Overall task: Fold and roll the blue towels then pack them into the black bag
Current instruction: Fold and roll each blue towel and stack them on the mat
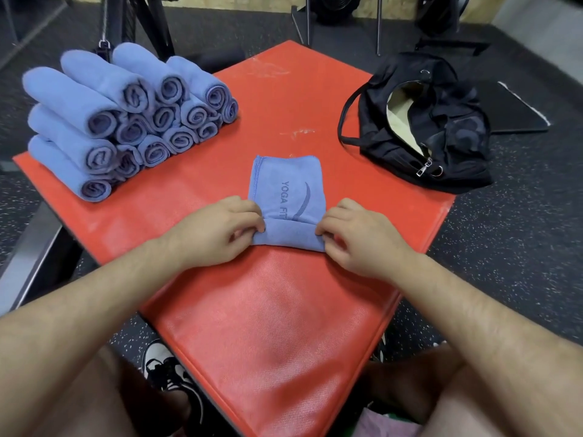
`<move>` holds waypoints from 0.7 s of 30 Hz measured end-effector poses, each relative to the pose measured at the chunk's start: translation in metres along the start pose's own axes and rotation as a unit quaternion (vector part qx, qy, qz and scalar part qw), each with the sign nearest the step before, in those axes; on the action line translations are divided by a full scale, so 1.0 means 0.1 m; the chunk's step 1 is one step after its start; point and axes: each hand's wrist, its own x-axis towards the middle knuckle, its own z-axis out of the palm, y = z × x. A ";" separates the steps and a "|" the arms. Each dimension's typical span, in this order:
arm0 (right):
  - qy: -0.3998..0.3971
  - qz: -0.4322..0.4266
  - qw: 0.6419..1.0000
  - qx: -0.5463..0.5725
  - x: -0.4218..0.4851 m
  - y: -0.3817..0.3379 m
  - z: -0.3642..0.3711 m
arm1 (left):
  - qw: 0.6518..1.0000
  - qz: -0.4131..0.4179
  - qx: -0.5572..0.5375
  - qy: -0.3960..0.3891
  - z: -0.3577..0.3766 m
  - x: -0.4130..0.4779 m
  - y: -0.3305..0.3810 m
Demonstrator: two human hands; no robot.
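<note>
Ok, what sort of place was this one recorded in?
Most likely a gym: speckled rubber floor, black equipment frames behind the red padded platform, and rolled blue towels beside a towel printed YOGA FIT.

Light is even and diffuse from overhead, moderately bright. Pale sheen on the red textured table top (277,326) toward the near edge. Shadows are soft and short: thin ones under the left hand (217,234) and right hand (359,244), darker between rolls in the stack of rolled blue towels (126,121). Black fabric bag (441,130) crushes to near-solid black. Print on the half-rolled blue towel (287,187) is readable but soft. Wide-angle bowing at the edges, forearms stretched, top strip and corners smeared.
</note>
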 end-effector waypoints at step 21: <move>-0.053 0.137 0.975 0.167 0.14 0.02 -0.02 | 0.993 -0.094 -0.067 0.040 0.00 0.04 -0.03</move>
